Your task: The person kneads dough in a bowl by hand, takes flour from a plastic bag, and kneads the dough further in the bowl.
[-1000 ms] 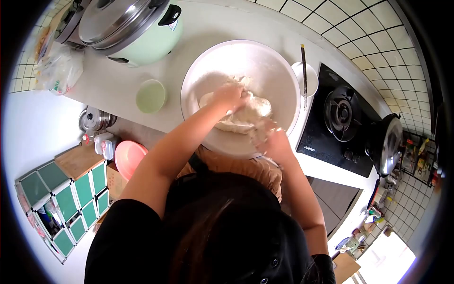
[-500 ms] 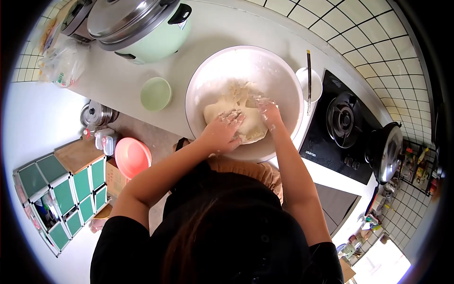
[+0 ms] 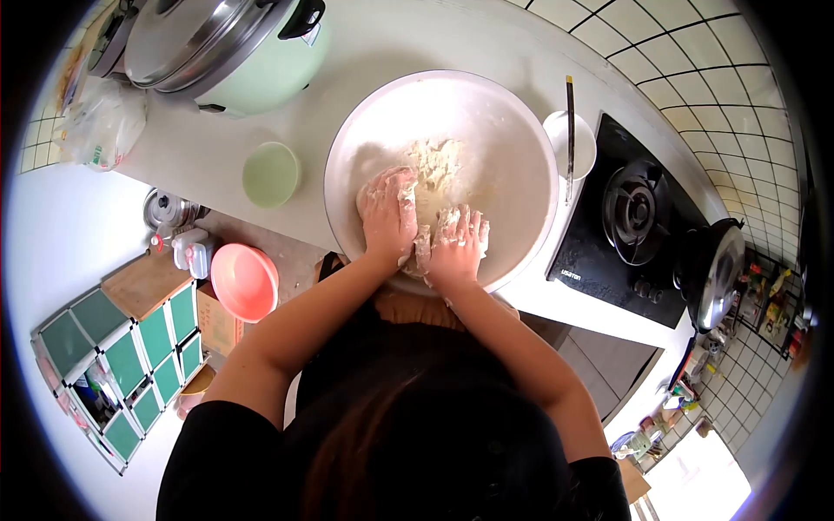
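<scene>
A wide white basin (image 3: 512,113) holds a pale lump of dough (image 3: 426,201) in its near half. My left hand (image 3: 388,215) presses on the dough's left side, its fingers stretched out and coated with flour paste. Lower and to the right, my right hand (image 3: 458,246) rests on the dough with its fingers apart and dough stuck to their tips. Loose, crumbly dough (image 3: 437,158) lies just beyond both hands. Much of the lump is hidden beneath my palms.
Left of the basin stands a green bowl (image 3: 271,174), with a large pale green cooker (image 3: 269,74) behind it. To the right are a white cup (image 3: 580,143) with chopsticks (image 3: 570,122) across it and a black gas stove (image 3: 608,260). A pink basin (image 3: 244,282) sits below the counter.
My right hand has come down and left, from the dough's right edge to its near side. My left hand has shifted left and slightly away from me. The dough looks more bunched under them.
</scene>
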Demonstrator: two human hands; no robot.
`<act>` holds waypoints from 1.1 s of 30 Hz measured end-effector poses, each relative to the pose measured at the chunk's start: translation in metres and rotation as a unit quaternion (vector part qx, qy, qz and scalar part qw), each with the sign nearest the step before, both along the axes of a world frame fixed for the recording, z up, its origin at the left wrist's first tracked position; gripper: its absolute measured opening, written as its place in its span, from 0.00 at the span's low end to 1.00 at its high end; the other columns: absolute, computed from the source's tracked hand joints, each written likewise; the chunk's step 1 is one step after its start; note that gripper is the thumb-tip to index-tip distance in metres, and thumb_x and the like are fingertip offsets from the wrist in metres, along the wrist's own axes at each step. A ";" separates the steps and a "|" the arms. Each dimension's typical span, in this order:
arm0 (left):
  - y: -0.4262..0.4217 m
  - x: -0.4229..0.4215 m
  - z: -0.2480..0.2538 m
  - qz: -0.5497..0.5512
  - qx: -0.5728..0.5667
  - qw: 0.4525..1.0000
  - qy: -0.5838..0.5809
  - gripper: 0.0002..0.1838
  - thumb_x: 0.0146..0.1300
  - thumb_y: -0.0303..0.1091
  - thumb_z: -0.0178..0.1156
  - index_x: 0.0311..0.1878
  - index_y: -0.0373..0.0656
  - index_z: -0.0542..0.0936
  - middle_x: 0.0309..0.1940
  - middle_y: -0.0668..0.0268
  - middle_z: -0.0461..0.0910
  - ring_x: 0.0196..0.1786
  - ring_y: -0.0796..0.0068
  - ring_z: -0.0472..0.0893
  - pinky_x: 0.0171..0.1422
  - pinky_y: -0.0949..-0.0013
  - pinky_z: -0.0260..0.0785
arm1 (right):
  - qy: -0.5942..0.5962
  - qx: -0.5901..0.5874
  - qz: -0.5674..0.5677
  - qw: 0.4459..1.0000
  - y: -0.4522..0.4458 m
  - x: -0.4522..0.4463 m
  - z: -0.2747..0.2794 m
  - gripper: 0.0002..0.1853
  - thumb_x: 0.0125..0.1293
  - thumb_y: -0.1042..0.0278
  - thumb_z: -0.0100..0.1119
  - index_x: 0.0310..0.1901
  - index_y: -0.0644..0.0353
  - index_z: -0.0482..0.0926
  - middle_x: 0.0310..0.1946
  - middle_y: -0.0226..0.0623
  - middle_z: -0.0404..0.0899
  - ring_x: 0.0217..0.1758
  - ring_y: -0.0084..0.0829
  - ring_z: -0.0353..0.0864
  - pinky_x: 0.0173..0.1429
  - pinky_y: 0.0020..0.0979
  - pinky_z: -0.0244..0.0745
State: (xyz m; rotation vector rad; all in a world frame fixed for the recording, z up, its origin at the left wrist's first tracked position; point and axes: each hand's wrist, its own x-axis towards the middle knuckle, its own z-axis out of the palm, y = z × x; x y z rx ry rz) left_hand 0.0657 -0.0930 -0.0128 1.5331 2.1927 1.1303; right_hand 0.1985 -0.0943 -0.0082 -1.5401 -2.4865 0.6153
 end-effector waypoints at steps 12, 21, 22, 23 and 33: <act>0.113 -0.011 -0.037 -0.008 -0.131 0.986 0.104 0.15 0.58 0.42 0.46 0.45 0.51 0.75 0.48 0.63 0.73 0.53 0.58 0.70 0.59 0.54 0.56 | 0.041 0.150 0.011 0.988 0.152 -0.023 -0.073 0.18 0.59 0.58 0.51 0.48 0.58 0.76 0.53 0.49 0.72 0.56 0.54 0.68 0.63 0.54 0.57; 0.120 -0.011 -0.044 0.018 -0.091 0.990 0.108 0.13 0.57 0.41 0.46 0.42 0.52 0.76 0.43 0.64 0.73 0.48 0.58 0.69 0.56 0.56 0.57 | 0.090 0.125 0.028 0.988 0.166 -0.028 -0.071 0.14 0.61 0.59 0.50 0.44 0.54 0.77 0.48 0.43 0.77 0.54 0.49 0.71 0.60 0.50 0.61; 0.119 -0.011 -0.044 0.028 -0.080 0.989 0.125 0.13 0.59 0.40 0.46 0.43 0.51 0.77 0.44 0.63 0.74 0.49 0.57 0.71 0.57 0.57 0.59 | 0.073 0.124 0.037 0.989 0.166 -0.027 -0.076 0.14 0.61 0.59 0.50 0.45 0.54 0.78 0.50 0.43 0.77 0.54 0.49 0.71 0.61 0.50 0.61; 0.117 -0.009 -0.049 0.033 -0.069 0.993 0.090 0.14 0.60 0.39 0.46 0.44 0.50 0.77 0.45 0.62 0.74 0.50 0.56 0.71 0.58 0.57 0.60 | 0.057 0.128 0.046 0.989 0.167 -0.024 -0.081 0.15 0.62 0.59 0.50 0.46 0.54 0.78 0.51 0.44 0.77 0.55 0.49 0.71 0.62 0.50 0.61; 0.058 -0.025 -0.027 0.045 0.077 0.782 -0.617 0.22 0.69 0.43 0.46 0.57 0.38 0.74 0.55 0.61 0.74 0.60 0.69 0.71 0.66 0.67 0.60 | 0.074 -0.363 0.294 0.881 0.226 -0.021 -0.001 0.23 0.59 0.57 0.60 0.52 0.62 0.77 0.53 0.44 0.76 0.58 0.41 0.73 0.62 0.36 0.67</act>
